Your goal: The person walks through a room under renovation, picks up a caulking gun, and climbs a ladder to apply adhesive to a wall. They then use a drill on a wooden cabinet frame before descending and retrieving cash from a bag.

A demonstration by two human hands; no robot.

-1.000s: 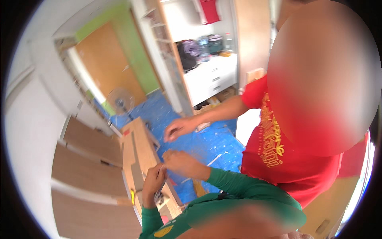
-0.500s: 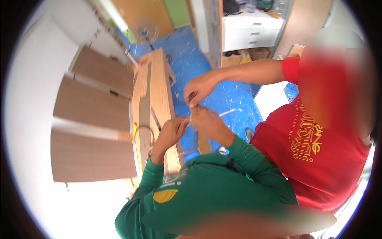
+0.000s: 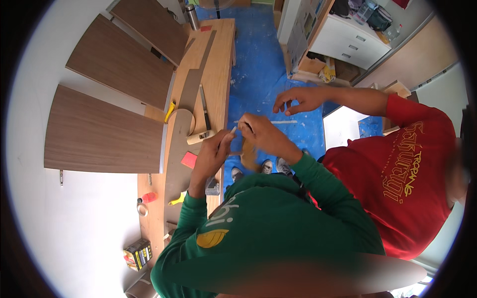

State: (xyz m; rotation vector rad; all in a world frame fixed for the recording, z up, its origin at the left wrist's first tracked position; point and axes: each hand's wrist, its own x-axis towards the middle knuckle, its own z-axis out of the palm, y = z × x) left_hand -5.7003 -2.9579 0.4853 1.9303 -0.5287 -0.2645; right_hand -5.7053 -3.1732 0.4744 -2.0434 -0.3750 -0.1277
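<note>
My left hand (image 3: 214, 151) is closed in front of my chest, above the bench's front edge. From its thumb and forefinger sticks out a small whitish piece (image 3: 233, 130), whose kind I cannot make out. Close to its tip, my right hand (image 3: 266, 135) has its fingers curled together; whatever they hold is hidden. Below my right hand shows a blurred tan-brown piece (image 3: 249, 155), and I cannot tell what it is or whether I hold it. Beyond my hands, to the right, a co-worker in a red shirt reaches in with a loosely curled hand (image 3: 300, 100).
A long wooden bench (image 3: 218, 64) runs along the left, bearing a roll of tape (image 3: 143, 209), a flask (image 3: 192, 17), a pink block (image 3: 189, 159) and yellow-handled tools. Brown cabinet doors (image 3: 107, 129) line the wall. Blue sheeting (image 3: 258, 64) covers the floor; white drawers (image 3: 348, 42) stand far right.
The co-worker's hand has drawn away from my right hand, to the right and farther off. My hands have parted a little, showing the whitish piece. The whole view has shifted.
</note>
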